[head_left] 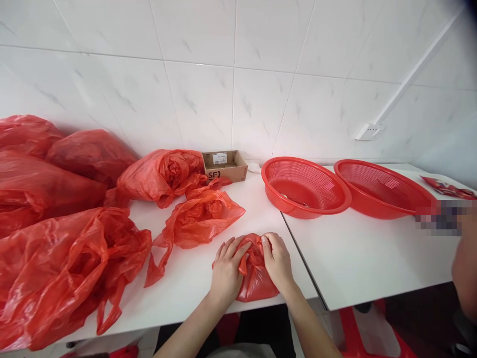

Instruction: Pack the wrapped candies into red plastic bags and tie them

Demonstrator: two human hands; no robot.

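A small red plastic bag (256, 281) lies at the near edge of the white table (208, 278), bunched up between both my hands. My left hand (226, 271) presses on its left side with fingers curled over the plastic. My right hand (278, 261) grips its right side and top, fingers closed on the folds. An emptier red bag (199, 219) lies just beyond, its handle trailing toward the left.
Several stuffed red bags (63, 268) crowd the left of the table, and another red bag (160, 176) lies behind. A small cardboard box (225, 166) sits by the tiled wall. Two red mesh baskets (303, 186) (383, 189) stand on the right table. Another person's arm (465, 268) shows at far right.
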